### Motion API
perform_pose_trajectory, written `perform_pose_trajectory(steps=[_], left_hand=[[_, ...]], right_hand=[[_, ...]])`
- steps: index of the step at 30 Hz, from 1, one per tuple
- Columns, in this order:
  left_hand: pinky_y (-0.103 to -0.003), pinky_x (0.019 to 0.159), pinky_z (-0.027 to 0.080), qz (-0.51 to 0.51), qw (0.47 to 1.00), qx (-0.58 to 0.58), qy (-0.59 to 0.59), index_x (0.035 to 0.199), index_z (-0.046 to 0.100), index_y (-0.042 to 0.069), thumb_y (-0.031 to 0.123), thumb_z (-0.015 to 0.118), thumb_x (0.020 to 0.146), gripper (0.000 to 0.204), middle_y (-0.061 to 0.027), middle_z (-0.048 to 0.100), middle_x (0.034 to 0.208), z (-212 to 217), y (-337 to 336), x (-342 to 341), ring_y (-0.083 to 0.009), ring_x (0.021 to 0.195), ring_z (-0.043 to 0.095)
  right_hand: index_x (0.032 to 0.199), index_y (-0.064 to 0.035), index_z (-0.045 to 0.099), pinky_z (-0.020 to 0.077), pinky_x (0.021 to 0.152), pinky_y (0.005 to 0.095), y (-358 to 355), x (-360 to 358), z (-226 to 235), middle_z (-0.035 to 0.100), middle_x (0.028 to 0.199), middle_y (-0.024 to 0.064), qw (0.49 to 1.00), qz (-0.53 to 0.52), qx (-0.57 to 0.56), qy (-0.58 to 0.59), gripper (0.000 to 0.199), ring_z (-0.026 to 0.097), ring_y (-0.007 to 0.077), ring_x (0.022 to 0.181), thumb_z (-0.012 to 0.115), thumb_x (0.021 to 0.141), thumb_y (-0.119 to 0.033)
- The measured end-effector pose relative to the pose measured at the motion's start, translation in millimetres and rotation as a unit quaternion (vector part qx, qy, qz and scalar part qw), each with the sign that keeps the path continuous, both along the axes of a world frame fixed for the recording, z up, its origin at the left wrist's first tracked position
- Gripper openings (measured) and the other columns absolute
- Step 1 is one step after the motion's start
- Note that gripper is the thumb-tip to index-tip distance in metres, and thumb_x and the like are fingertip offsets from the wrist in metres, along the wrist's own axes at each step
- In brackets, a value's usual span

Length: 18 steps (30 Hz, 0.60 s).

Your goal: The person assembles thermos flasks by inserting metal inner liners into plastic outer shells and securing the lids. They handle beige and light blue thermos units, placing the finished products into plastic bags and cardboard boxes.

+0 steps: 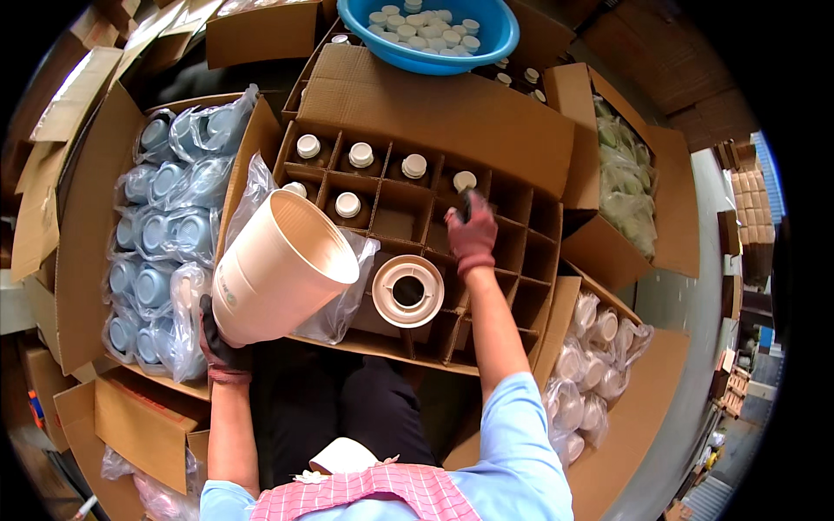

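My left hand (222, 349), in a dark and reddish work glove, is closed round the lower end of a large cream plastic tumbler (269, 265). The tumbler leans to the right with its open mouth up. My right hand (472, 233), gloved alike, reaches into a divided carton (434, 187). Its fingers close at the neck of a white-capped bottle (465, 181); the bottle's body is hidden. Other bottles with white caps (360, 154) stand in the cells to its left. A cream ring-shaped lid (408, 291) lies on the dividers nearer to me.
A blue basin (356, 26) of white caps stands beyond the carton's raised flap. Open boxes flank it: bagged blue cups (155, 233) at left, green bagged items (625, 174) at far right, bagged cream pieces (578, 391) at near right. Clear plastic film (343, 317) hangs over the near edge.
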<state>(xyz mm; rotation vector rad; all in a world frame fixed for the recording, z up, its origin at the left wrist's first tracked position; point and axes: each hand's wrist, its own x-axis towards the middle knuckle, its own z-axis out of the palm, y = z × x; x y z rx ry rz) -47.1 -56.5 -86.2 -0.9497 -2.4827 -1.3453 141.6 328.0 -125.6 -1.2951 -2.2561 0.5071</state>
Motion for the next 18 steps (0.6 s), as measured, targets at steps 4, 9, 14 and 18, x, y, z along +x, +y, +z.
perform_pose_trajectory(steps=[4,9,14,18], left_hand=[[-0.033,0.086,0.046,-0.045,0.962,0.141,-0.231,0.116,0.052,0.001,0.013,0.042,0.097,0.024,-0.0087,0.058,0.112,-7,10,-4,-0.0190,0.100,0.056],[-0.031,0.085,0.046,0.015,0.817,0.327,-0.476,0.112,0.054,0.002,0.014,0.045,0.095,0.023,-0.0085,0.059,0.109,-31,4,-13,-0.0177,0.098,0.056],[-0.031,0.083,0.046,-0.015,0.977,0.023,-0.213,0.107,0.056,0.002,0.013,0.049,0.092,0.020,-0.0083,0.060,0.104,-27,19,-10,-0.0175,0.094,0.057],[-0.030,0.082,0.046,-0.009,0.987,0.004,-0.160,0.109,0.056,0.001,0.015,0.053,0.090,0.023,-0.0078,0.060,0.104,-27,26,-12,-0.0169,0.092,0.057]], right_hand=[[0.132,-0.0127,0.042,0.0401,0.098,0.0434,63,-34,-30,0.043,0.133,0.0202,0.974,-0.063,-0.028,-0.217,0.068,0.045,0.0380,0.119,0.071,0.073,-0.030],[0.138,-0.0181,0.030,0.0448,0.093,0.0454,97,-51,-45,0.036,0.136,0.0210,0.929,-0.047,-0.133,-0.341,0.081,0.050,0.0398,0.115,0.073,0.070,-0.029],[0.131,-0.0152,0.037,0.0471,0.090,0.0432,111,-38,-60,0.044,0.127,0.0281,0.957,-0.033,-0.095,-0.272,0.079,0.053,0.0401,0.108,0.076,0.062,-0.020],[0.136,-0.0182,0.033,0.0479,0.089,0.0432,120,-41,-58,0.045,0.127,0.0216,0.951,0.007,-0.131,-0.280,0.084,0.053,0.0372,0.111,0.075,0.063,-0.021]])
